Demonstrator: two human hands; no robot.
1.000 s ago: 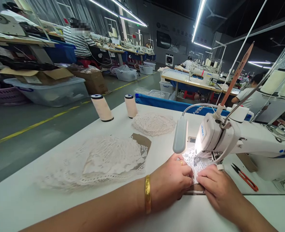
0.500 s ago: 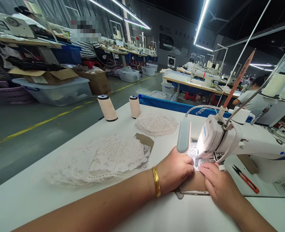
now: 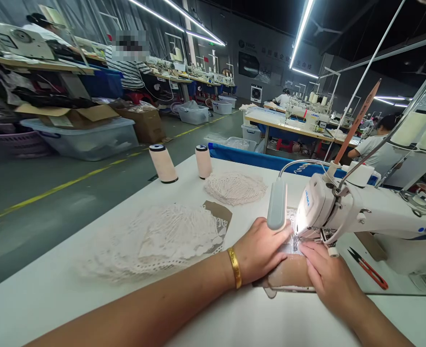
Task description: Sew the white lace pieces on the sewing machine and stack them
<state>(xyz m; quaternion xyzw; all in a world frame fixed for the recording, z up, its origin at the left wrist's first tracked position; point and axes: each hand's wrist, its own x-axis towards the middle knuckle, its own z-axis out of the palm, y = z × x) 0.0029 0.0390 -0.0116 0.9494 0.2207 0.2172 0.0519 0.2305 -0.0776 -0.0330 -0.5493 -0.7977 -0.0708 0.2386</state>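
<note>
My left hand [image 3: 261, 248], with a gold bracelet at the wrist, lies beside the needle area of a white sewing machine [image 3: 364, 207]. Its thumb and forefinger are spread apart, the fingertips reaching toward white lace [image 3: 291, 214] under the machine head. On the other side of the presser foot, my right hand [image 3: 324, 265] rests flat with fingers stretched out, tips close to the foot. Between the hands is a brown plate [image 3: 290, 272]. The machine head partly hides the lace. A grey lamp [image 3: 277, 205] hangs just above my left hand.
Left on the white table [image 3: 213, 313] lies a pile of lace pieces [image 3: 176, 236], with a smaller lace pile [image 3: 234, 187] behind it. Two thread cones stand at the back, one the nearer cone [image 3: 164, 164]. Red-handled thread snips [image 3: 368, 269] lie right. Co-workers sit at machines farther off.
My left hand's fingers have spread from a closed grip near the needle, baring more of the plate. The right hand has barely moved. The view has shifted slightly.
</note>
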